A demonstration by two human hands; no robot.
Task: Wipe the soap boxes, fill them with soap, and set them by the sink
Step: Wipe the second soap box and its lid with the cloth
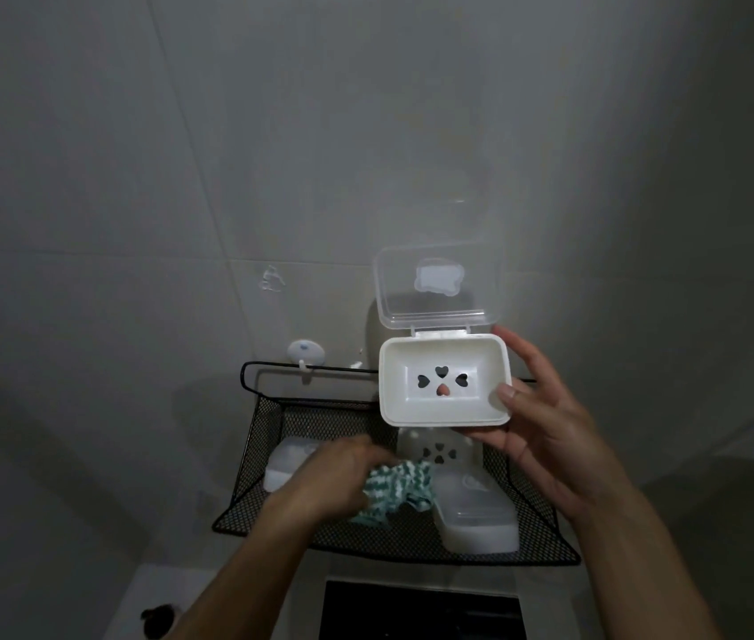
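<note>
Grey tiled wall (273, 154) filling most of the view, thin grout lines running diagonally and across, light falling brighter on the right side and dimming toward the left. Black wire mesh basket (264, 436) hanging against the wall from a small white round hook (304, 354). A clear plastic hook (272, 278) sticking to the tile above it. Below, a pale ledge (153, 588) showing, with a dark rectangular panel (421, 612) beside it and a small dark object (159, 618) sitting at lower left, too blurred to identify.

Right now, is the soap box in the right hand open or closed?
Open. The soap box has its clear lid hinged upright, and its tray is empty.
</note>
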